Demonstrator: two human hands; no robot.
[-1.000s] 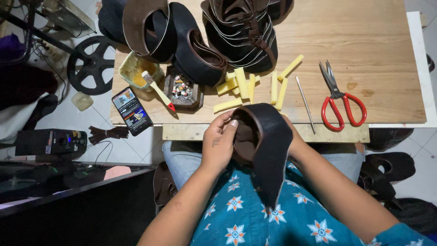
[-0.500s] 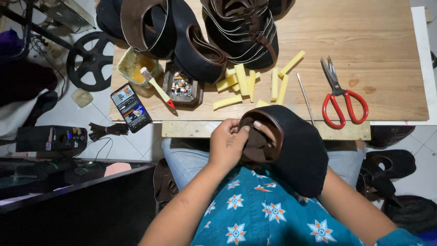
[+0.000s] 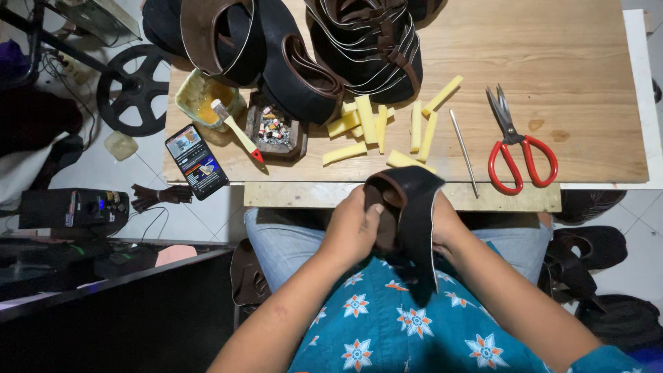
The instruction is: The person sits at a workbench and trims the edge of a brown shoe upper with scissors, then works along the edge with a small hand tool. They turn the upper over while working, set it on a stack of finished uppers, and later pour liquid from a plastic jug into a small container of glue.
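Table: a wooden table (image 3: 587,55) stands in front of the person, and a paler wooden strip runs along its near edge
Yellow pieces: many yellow foam strips (image 3: 378,128) lie spread on the middle of the table, just behind the hands
Scissors: red-handled scissors (image 3: 516,148) lie at the right, and a thin metal rod (image 3: 463,152) lies between them and the foam
Left part of the table: a tub of yellow glue (image 3: 200,97) with a brush (image 3: 237,130) leaning out of it, a small box of tiny parts (image 3: 276,130) just beside it, and a phone (image 3: 197,161) at the corner, partly over the edge
Far edge: piles of dark sandal straps and soles (image 3: 366,41) cover the back of the table
In the way: nothing stands between the hands and the table edge – only the sole itself hides most of the right hand
Change: half a second ago the sole showed its broad black face and covered the right forearm; now it is turned more on edge, so it looks narrow, with a pale rim line
Thing held: a black sandal sole with a brown strap (image 3: 407,214) is over the lap, its top end just at the table edge
Left hand: the left hand (image 3: 352,231) grasps the sole from the left side, with the fingers curled onto the brown strap
Right hand: the right hand (image 3: 442,224) holds the sole from behind – only its wrist and a part of the palm show
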